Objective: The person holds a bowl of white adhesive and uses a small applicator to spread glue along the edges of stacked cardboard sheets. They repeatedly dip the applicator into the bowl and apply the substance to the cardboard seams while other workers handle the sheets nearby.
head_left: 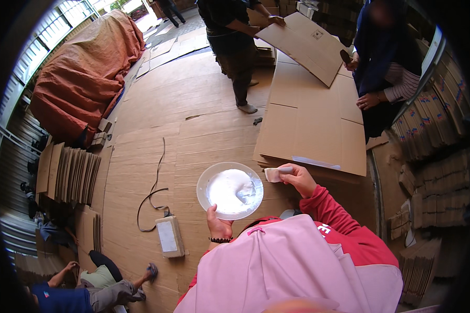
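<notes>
Head view, L to R: folded boxes (70,175) stand on edge at far left; a seated person (91,289) is at lower left; a grey block with black cord (168,236) lies on the board floor

Left hand (218,225) is closed on the near rim of a shallow clear plate (201,182), thumb on top, fingers hidden below. Plate is held level, just ahead of the chest, and carries white paste (225,190). Judged: plate is thin, light and flexes; load is wet and will slide if tilted. Keep level, support from underneath, pinch at rim only

Right hand (297,178) is closed on a small pale pad (273,173), just beside the plate's right rim, apart from it. Judged: pad is soft, slippery when wet; grip by its back end

Flat cardboard sheets (313,130) lie stacked just beyond. Two other people stand at the far end, one lifting a sheet (305,44)
</notes>
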The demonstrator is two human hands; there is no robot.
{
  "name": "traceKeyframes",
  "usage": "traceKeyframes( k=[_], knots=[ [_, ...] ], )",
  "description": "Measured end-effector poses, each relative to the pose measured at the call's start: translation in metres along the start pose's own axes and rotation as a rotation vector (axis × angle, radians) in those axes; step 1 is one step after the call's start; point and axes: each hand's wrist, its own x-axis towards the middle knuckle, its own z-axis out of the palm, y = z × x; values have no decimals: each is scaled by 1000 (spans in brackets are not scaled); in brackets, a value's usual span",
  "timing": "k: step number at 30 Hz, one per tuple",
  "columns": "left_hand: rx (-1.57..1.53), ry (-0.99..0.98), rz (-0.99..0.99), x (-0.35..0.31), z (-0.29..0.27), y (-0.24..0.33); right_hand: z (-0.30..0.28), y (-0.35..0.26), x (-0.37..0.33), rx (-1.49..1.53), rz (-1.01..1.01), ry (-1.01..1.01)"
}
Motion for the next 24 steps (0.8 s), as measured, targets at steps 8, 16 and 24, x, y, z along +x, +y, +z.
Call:
traceKeyframes(
  k=[8,16,24],
  knots=[
    [-20,-9,0,-1,0,-1,-1,5,4,-19,0,1],
    [-20,-4,-16,2,-2,-3,-1,4,3,-16,24,14],
    [-32,-23,-14,3,-1,-3,-2,0,4,-4,8,-3]
  ],
)
